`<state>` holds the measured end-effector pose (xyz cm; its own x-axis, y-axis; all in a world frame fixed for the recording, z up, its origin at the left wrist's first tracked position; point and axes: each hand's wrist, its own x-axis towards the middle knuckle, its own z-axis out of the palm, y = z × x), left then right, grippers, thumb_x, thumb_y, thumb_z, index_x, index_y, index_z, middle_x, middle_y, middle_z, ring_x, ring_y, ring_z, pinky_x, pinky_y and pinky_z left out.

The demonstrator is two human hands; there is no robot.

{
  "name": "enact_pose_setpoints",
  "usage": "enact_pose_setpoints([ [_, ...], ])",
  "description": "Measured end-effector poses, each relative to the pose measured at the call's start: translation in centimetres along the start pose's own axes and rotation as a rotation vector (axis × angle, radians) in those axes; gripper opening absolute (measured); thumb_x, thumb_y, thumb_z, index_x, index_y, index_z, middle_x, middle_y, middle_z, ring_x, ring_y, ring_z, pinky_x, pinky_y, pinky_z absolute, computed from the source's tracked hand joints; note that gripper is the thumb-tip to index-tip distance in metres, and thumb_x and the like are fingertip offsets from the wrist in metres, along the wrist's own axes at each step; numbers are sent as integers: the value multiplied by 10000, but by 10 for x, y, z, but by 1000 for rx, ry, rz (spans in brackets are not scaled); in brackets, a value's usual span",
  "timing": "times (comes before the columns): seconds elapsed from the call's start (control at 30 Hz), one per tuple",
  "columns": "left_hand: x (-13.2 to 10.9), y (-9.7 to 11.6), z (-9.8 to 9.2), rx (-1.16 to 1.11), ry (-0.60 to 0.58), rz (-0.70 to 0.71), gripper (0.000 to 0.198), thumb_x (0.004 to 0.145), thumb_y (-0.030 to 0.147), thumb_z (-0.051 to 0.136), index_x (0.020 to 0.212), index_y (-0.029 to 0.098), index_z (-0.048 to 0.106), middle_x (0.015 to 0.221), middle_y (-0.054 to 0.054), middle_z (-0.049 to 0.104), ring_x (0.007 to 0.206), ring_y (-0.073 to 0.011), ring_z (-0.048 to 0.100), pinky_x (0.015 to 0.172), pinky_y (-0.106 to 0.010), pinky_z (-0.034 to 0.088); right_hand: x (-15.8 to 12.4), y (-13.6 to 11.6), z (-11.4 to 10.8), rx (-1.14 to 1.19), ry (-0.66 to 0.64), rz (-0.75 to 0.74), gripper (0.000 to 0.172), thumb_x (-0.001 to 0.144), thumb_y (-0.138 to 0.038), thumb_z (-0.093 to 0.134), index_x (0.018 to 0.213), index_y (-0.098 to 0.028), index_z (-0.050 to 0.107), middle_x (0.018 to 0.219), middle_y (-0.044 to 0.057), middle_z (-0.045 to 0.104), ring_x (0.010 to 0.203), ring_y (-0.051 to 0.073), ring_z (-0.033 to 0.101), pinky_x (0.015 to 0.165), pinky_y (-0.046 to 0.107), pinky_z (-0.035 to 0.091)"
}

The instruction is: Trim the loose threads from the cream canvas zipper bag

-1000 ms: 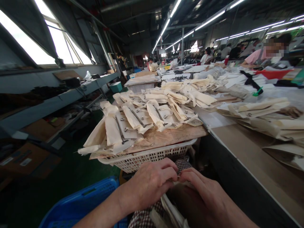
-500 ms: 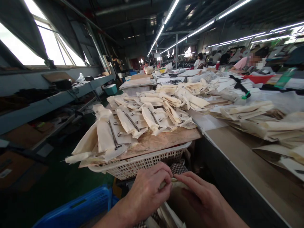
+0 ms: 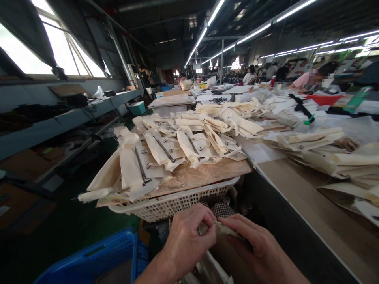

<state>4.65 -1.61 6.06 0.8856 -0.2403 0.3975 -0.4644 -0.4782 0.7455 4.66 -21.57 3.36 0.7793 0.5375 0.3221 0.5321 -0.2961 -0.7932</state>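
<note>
Low in the head view, a cream fabric piece (image 3: 226, 250) rests over my lap, its folded edge raised between my hands. My left hand (image 3: 189, 236) pinches that edge with thumb and curled forefinger. From the other side, my right hand (image 3: 251, 238) grips the same edge, fingers on top and thumb hidden beneath the cloth. Just beyond my hands, several similar cream fabric pieces with dark zippers (image 3: 160, 150) lie overlapped on a brown board (image 3: 204, 173). The board sits on a white plastic basket (image 3: 174, 205).
A blue plastic crate (image 3: 89, 252) stands at lower left. To the right runs a worktable (image 3: 308, 185) with stacked cream pieces (image 3: 319, 142). A green bottle (image 3: 357, 100) and a red tray (image 3: 324, 99) lie farther back, near a bent-over person (image 3: 308, 79).
The view has shifted slightly, showing more of the blue crate. Both hands keep hold of the fabric edge, with only small finger movement.
</note>
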Motion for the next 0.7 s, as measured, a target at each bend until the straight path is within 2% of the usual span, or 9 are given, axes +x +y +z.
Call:
enact_pose_setpoints([
  [0.13,2,1,-6,-32,-54,-148,202,728,53,600,610,180,497,736,29,682,667,-111,611,651,-218,448,0,-1,1,18,-23,27,275,967,-157,489,1212,-245,577,1103,34,647,986,131,643,862,202,509],
  [0.27,4,2,-13,-161,-133,-337,186,714,68,610,709,195,474,740,31,698,650,-113,584,609,-216,433,0,-10,-3,50,-83,100,193,989,-212,466,1138,-245,583,1055,12,647,969,126,628,866,216,484],
  [0.37,7,2,-17,-334,-177,-445,220,697,71,634,767,196,467,744,22,704,621,-105,561,572,-207,417,6,-18,-5,19,-141,148,132,978,-318,511,1023,-228,596,948,-4,653,867,135,620,776,234,472],
  [0.47,8,3,-19,-451,-209,-505,246,680,95,681,778,188,475,742,18,689,604,-99,530,551,-207,396,16,-21,-2,-147,-158,147,170,936,-342,572,862,-189,567,803,-13,612,696,130,555,622,250,402],
  [0.57,4,6,-24,-407,-215,-490,208,700,132,690,803,181,516,743,33,640,652,-106,523,585,-216,393,26,-18,6,-232,-117,110,175,948,-247,529,788,-178,535,759,-16,575,642,117,518,585,252,349],
  [0.7,-5,14,-32,-153,-200,-496,275,678,157,705,891,199,536,759,56,573,684,-120,490,601,-222,377,29,-14,12,-171,-98,81,141,953,-195,496,868,-191,608,827,0,596,705,128,573,625,250,381],
])
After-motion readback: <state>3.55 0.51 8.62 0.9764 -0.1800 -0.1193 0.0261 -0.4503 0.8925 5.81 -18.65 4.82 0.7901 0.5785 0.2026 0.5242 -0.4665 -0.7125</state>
